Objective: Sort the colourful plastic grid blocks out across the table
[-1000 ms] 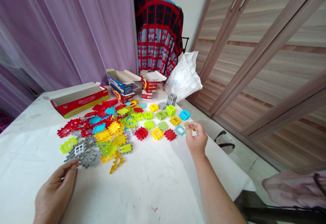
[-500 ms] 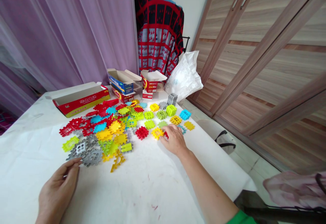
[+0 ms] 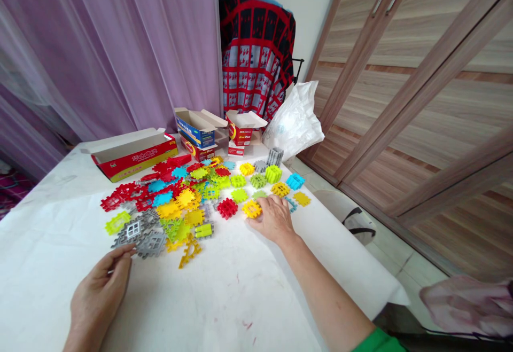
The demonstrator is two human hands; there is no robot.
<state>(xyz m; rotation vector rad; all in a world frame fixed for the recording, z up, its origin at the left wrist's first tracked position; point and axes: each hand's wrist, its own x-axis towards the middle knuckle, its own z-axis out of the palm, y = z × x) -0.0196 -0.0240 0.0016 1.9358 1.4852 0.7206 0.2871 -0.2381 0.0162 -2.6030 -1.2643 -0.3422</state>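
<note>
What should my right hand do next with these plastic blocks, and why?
Probably pick up the yellow waffle block with your right hand. It lies flat on the white table cover right beside that hand's fingers, so it looks like the nearest piece, and it sits slightly apart from the main heap.

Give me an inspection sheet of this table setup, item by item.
Surface: white-covered table, faint marks near the front.
Job's things: interlocking plastic blocks, many colours, heaped and spread out; yellow block under the right hand.
Clutter: open cardboard boxes and white plastic bag at the far end.
Hands: right hand on the yellow block; left hand beside grey blocks.
Cables: nothing seen.
Surroundings: lilac curtain, wooden wardrobe doors, hanging red-and-grey garment.
</note>
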